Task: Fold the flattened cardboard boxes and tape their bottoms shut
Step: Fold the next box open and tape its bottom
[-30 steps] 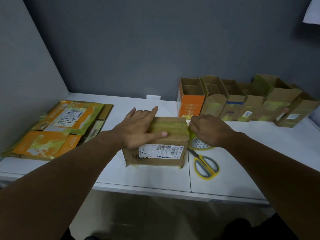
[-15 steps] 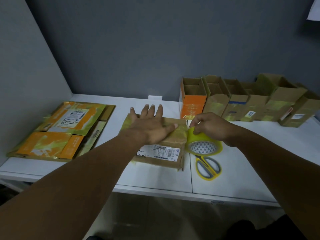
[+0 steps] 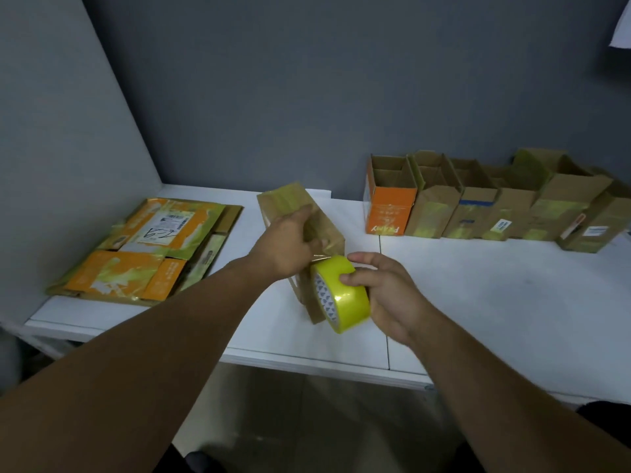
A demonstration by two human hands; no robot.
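white table [image 3: 478, 295] with flattened boxes [image 3: 146, 247] left, folded boxes [image 3: 478, 206] right

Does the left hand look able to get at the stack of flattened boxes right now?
Probably not yet: the left hand grips the tilted box while the right hand holds the tape roll. Nothing lies between that hand and the stack, so once it lets go, likely yes.
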